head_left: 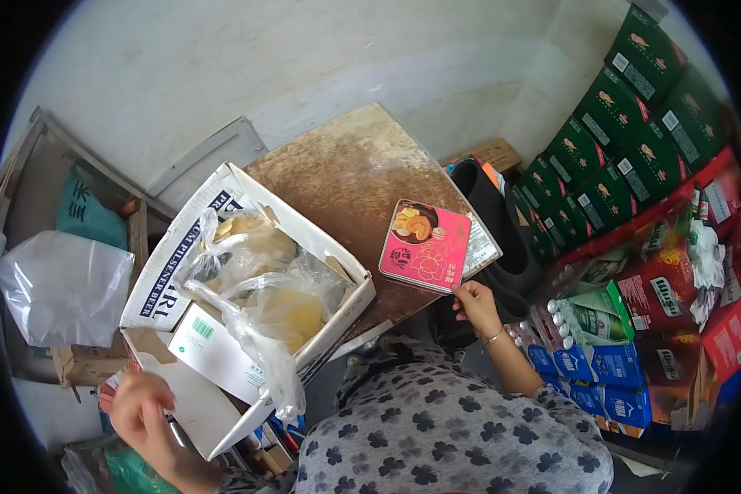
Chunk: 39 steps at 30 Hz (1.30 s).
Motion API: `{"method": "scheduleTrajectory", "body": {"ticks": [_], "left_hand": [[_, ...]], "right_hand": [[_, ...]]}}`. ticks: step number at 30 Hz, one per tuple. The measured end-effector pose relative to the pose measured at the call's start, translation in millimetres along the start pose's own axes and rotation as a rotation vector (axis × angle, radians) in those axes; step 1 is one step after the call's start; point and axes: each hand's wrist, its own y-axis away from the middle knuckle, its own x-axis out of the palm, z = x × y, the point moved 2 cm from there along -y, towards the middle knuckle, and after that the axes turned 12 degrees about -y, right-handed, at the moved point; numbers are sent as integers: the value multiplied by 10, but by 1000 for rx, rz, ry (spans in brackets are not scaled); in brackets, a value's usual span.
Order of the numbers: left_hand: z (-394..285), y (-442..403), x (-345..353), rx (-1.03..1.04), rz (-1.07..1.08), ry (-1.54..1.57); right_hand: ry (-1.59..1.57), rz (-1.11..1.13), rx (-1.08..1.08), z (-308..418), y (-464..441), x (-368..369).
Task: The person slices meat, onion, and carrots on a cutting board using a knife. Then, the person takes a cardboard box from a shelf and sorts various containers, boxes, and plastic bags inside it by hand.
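A flat pink tin (428,247) with food and a flower printed on its lid rests at the right edge of a worn wooden table. My right hand (479,306) pinches its near corner between thumb and fingers. At the lower left, my left hand (144,412) hovers by the corner of a white cardboard beer carton (160,280), loosely bent, slightly blurred, with nothing visible in it. Knotted clear plastic bags (284,309) with yellowish contents fill the carton. Beside them in it lies a white box with a green barcode (214,350).
The brown wooden tabletop (329,177) is stained. Green cartons (605,198) are stacked on the right, above red packs and blue drink packs (593,366). A black chair (502,230) stands close beside the table. A white plastic bag (66,284) sits on the left.
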Motion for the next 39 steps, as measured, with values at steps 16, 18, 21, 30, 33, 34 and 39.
{"method": "scheduleTrajectory", "body": {"ticks": [16,18,21,30,33,34,39], "left_hand": [[94,823,3637,-670,574,839],[261,935,3896,-712,462,810],[297,906,3883,-831,598,839],[-549,601,3152,-333,901,1094],[-529,616,2735,-77,947,1128],[-415,703,2706,-74,937,1123],[46,1160,2369,-212,882,927]], "right_hand": [[-5,-10,-197,-25,-133,-78],[55,0,-119,-22,-148,-172],[55,61,-118,-77,-139,-247],[-767,247,67,485,82,-308],[-736,310,-183,1046,212,44],[-726,349,-257,1256,290,227],[-643,758,-342,1973,750,1121]]}}
